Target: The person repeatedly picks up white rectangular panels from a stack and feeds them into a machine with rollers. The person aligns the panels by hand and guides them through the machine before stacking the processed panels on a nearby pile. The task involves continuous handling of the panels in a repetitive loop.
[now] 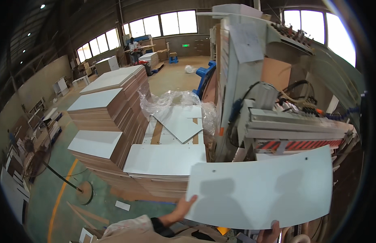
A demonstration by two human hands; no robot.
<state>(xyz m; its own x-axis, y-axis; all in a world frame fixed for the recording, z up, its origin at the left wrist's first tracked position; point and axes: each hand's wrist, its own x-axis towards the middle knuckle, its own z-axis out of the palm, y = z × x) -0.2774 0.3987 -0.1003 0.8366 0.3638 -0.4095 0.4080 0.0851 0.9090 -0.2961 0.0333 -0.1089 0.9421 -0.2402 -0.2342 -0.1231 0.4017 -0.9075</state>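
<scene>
A large white panel (257, 190) with a small dark hole near each far corner is held up in front of me, and two soft shadows fall across it. My left hand (182, 210) is closed on its left edge, with the thumb over the top face. At the near edge, my right hand (270, 232) grips the panel from below; only the thumb and part of the hand show, and the other fingers are hidden underneath. Just left of the held panel lies a stack of white panels (165, 160), whose right corner is close to the panel's left edge.
Tall stacks of brown-edged panels (95, 141) stand at the left, with crumpled clear plastic wrap (171, 99) behind. A machine with a striped guard (301, 144) rises at the right. A fan base (84, 192) stands on the green floor. Far back is another person (134, 48).
</scene>
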